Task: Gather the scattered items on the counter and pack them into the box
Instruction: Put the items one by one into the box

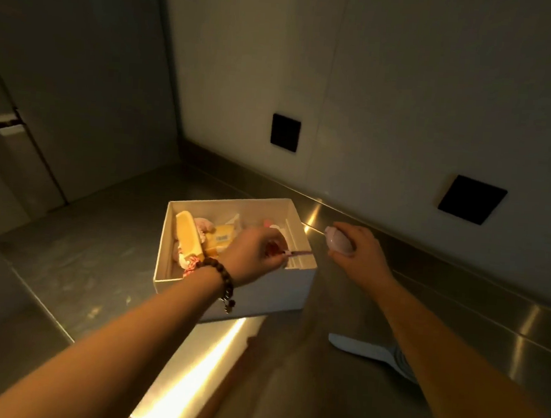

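With the left hand pinching a thin pink stick over the open white cardboard box on the steel counter, and the right hand gripping a small pink rounded case just beside it, each was best lowered into the bare right end, clear of the rim.

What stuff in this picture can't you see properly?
- Box contents, head view: the left hand and wrist cover part of them.
- Pink thing: the right hand wraps round it, so its shape stays unclear.
- White object on the counter: the right forearm hides part of it.
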{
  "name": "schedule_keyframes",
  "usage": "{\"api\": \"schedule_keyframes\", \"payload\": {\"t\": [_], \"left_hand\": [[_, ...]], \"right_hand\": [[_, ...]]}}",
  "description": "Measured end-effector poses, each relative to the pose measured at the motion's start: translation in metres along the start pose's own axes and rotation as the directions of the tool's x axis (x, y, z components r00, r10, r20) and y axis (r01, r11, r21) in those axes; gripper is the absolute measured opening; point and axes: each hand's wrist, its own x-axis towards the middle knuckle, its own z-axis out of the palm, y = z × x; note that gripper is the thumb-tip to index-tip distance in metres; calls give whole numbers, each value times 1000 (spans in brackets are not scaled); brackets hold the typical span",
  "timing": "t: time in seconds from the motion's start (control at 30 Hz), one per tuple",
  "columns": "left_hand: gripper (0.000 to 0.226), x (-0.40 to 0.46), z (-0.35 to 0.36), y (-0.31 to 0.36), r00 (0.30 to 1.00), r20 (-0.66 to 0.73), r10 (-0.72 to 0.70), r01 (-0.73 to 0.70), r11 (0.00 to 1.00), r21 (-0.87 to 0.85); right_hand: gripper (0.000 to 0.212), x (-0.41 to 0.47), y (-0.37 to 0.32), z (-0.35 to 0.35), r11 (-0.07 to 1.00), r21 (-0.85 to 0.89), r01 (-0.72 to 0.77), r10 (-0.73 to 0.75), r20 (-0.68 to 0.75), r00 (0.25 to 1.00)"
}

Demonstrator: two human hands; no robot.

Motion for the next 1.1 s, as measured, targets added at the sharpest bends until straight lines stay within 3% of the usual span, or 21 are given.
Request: {"api": "schedule_keyframes", "payload": {"t": [0.13, 0.23, 0.3, 0.37, 0.47, 0.6, 0.7, 0.8, 0.87, 0.97, 1.1], "left_hand": [[11, -4, -50, -37, 979, -142, -144, 152, 987, 48], [10, -14, -64, -68, 950, -198, -242, 259, 964, 67], [9, -20, -65, -83, 932, -218, -290, 310, 949, 61], [9, -23, -63, -94, 924, -221, -314, 331, 943, 44], [8, -22, -64, -106, 919, -217, -330, 344, 939, 28], [9, -17, -68, -115, 921, -201, -332, 346, 937, 39], [8, -12, -71, -119, 935, -183, -302, 320, 944, 76], [8, -5, -72, -116, 960, -131, -248, 263, 958, 116], [10, 1, -70, -112, 974, -75, -213, 221, 967, 124], [13, 10, -68, -103, 987, -13, -163, 163, 976, 145], [18, 15, -67, -97, 991, -56, -119, 124, 987, 106]], "right_hand": [[54, 28, -36, 24, 996, 38, 86, -87, 17, 996], [60, 41, -51, 53, 989, 91, 118, -137, 245, 960], [62, 49, -53, 76, 990, -2, 144, -131, 399, 908], [59, 57, -50, 98, 976, -145, 165, -81, 462, 883], [58, 70, -42, 121, 935, -309, 175, -11, 467, 884], [58, 78, -37, 130, 911, -373, 174, 16, 454, 891], [46, 81, -48, 129, 947, -285, 147, -33, 369, 929], [43, 82, -76, 121, 968, -90, 235, -199, 295, 935], [41, 81, -96, 117, 957, -8, 289, -267, 359, 894], [24, 75, -112, 118, 943, -46, 331, -271, 473, 838], [13, 76, -110, 117, 958, -45, 285, -226, 497, 838]]}}
